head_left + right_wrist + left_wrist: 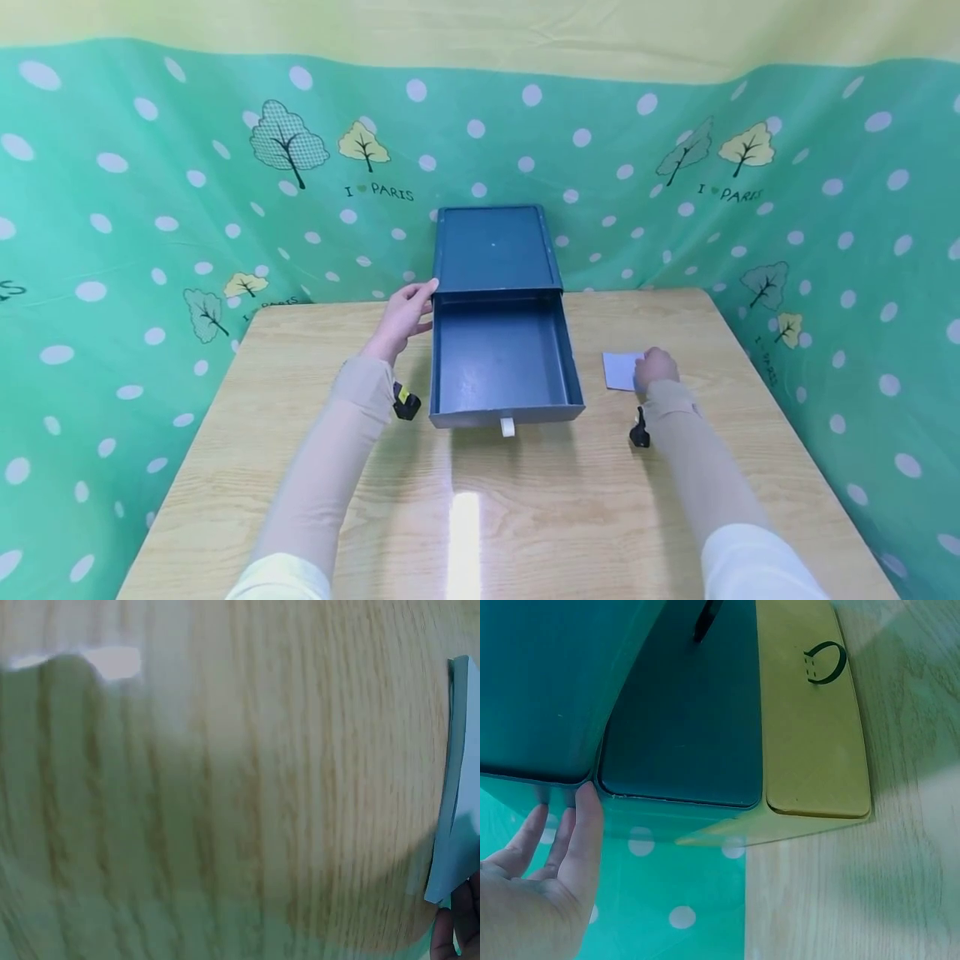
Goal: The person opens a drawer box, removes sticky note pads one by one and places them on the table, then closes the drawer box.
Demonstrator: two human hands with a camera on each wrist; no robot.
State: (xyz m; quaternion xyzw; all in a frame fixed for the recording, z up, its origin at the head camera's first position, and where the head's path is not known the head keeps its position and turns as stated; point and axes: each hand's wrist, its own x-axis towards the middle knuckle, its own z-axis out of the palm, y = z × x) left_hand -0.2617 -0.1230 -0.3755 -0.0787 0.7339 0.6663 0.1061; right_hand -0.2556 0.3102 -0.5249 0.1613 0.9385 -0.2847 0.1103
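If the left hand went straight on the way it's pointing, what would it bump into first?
The three-drawer cabinet, on its side wall. The left hand appears to be touching it now, though the exact contact is hard to judge.

The drawer (498,358) is dark blue, its tab (507,427) white; the pad (619,372) at three o'clock is pale lilac. Worktop (562,517): tan wood grain. Curtain (75,250): green, white-dotted, turning pale yellow toward twelve o'clock.

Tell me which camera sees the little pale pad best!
The head view, because it shows most of the pad from above. The right wrist view shows its side edge, but the picture's border cuts off the rest. The left wrist view doesn't show it at all.
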